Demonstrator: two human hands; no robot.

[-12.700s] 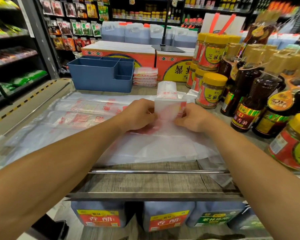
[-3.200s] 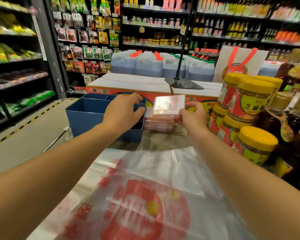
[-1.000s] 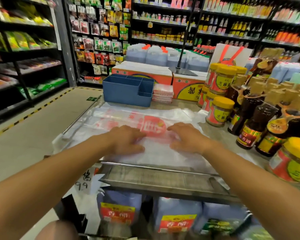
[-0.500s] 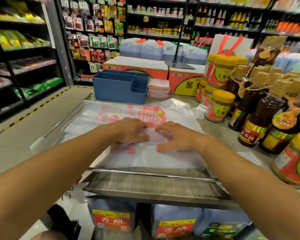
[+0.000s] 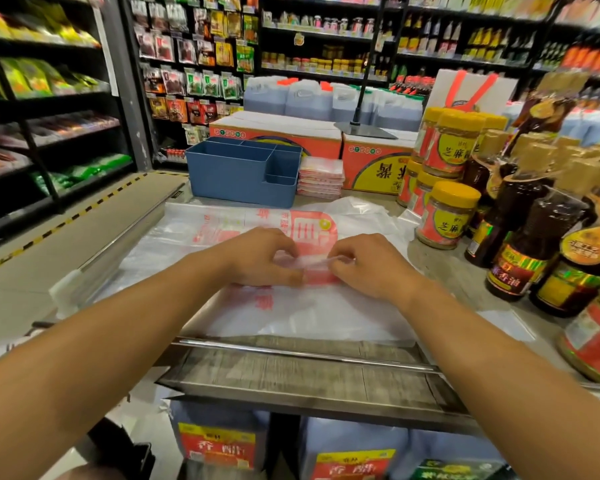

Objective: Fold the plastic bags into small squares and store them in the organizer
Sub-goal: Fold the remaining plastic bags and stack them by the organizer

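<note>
Half a second on, your hands have drawn together over the plastic bag (image 5: 291, 306), which lies spread flat on the counter (image 5: 465, 282) in front of you, its red print showing between your knuckles. Your left hand (image 5: 260, 258) and right hand (image 5: 371, 265) each have curled fingers (image 5: 340, 263) pinching a raised edge of film at the bag's middle, apparently starting a fold. Expect the film to be light, limp and slippery, quick to spring back or slide on the sheets beneath; take it at edges and corners, and press each crease flat. Just beyond sits the blue organizer (image 5: 236, 181), and touching its right side a stack of folded squares (image 5: 321, 178) not yet stored. Yellow-lidded jars (image 5: 444, 216) and dark sauce bottles (image 5: 534, 237) crowd the counter's right side, near the bag's far corner
</note>
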